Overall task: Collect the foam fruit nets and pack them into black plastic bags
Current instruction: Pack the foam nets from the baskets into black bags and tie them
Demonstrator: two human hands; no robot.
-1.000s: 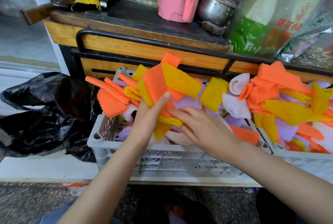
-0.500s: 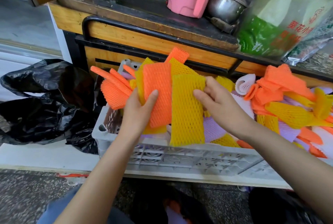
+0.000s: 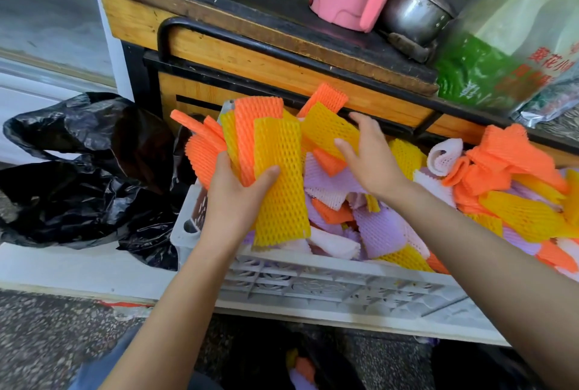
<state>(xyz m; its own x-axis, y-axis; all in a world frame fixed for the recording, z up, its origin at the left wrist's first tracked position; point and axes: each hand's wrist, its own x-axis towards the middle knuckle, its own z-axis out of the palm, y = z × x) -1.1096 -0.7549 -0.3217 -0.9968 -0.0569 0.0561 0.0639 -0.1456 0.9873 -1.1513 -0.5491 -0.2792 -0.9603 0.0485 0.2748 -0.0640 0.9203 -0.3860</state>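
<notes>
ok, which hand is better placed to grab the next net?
Right: the right hand is open at a yellow net in the crate; the left hand grips a stack of nets.

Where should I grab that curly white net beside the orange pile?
Pinch the curly white net by its rolled top edge, coming from above. That curl stands up free over the heap, while its lower end is tucked beside the orange nets, so a light upward pull should probably free it.
</notes>
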